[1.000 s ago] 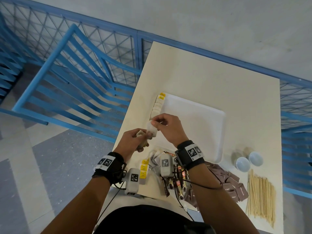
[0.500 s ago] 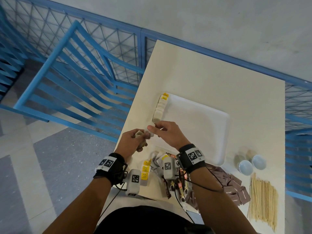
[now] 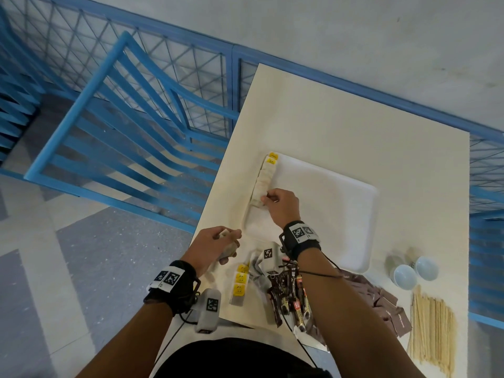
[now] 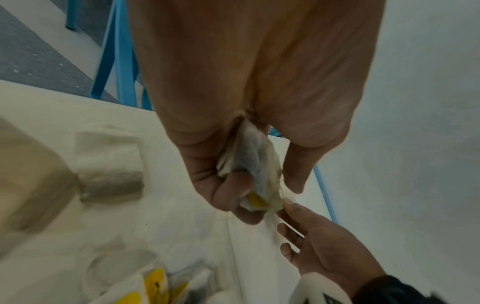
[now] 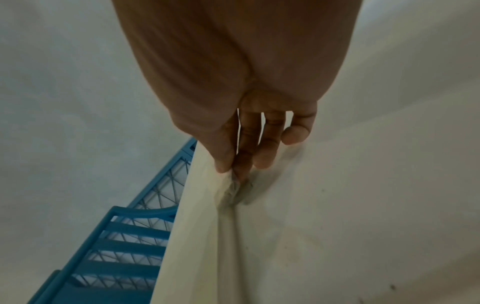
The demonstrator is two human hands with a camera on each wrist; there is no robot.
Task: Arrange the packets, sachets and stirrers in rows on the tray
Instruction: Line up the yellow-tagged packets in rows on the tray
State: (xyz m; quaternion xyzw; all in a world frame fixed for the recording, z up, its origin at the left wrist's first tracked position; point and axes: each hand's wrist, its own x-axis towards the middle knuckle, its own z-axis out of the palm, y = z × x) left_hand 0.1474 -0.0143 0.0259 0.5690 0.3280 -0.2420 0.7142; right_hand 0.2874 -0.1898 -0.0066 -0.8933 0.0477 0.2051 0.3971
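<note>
A cream-coloured worktop (image 3: 341, 126) stands with its far edge against a pale grey wall (image 3: 327, 25), which is plain and faintly scuffed. A blue metal railing (image 3: 174, 50) with a diamond mesh infill runs along the foot of the wall, behind the worktop and on past its right side. To the left of the worktop stands a blue chair (image 3: 114, 126) with a back of curved slats, seen from above. The floor (image 3: 90, 257) is laid in large speckled tiles, some dark grey and some light grey. The light is soft and even, and the shadows it casts are faint.
</note>
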